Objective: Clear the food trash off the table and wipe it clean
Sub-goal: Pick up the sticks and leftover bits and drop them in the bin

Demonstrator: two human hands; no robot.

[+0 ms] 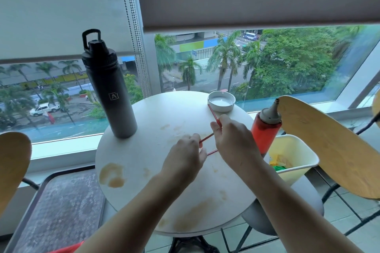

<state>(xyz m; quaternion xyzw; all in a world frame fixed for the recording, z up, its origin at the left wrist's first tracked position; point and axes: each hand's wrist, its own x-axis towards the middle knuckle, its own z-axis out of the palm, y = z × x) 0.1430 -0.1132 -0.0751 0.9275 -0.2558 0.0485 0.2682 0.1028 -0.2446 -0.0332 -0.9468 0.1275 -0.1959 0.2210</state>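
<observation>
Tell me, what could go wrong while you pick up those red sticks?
1. The right hand pinches a thin red stick whose far end lies against the white ashtray, which sits near the table edge; a careless pull might nudge it off.
2. The left hand works just past brown stains; an arm could smear them.
3. The tall black bottle stands near the rim and might topple during wiping.

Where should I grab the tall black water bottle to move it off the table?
Wrap your fingers around the middle of the black bottle from the side. It stands upright near the round table's far left edge, and its body is straight and smooth there. The loop handle on the cap would also probably work, taken from above.
</observation>
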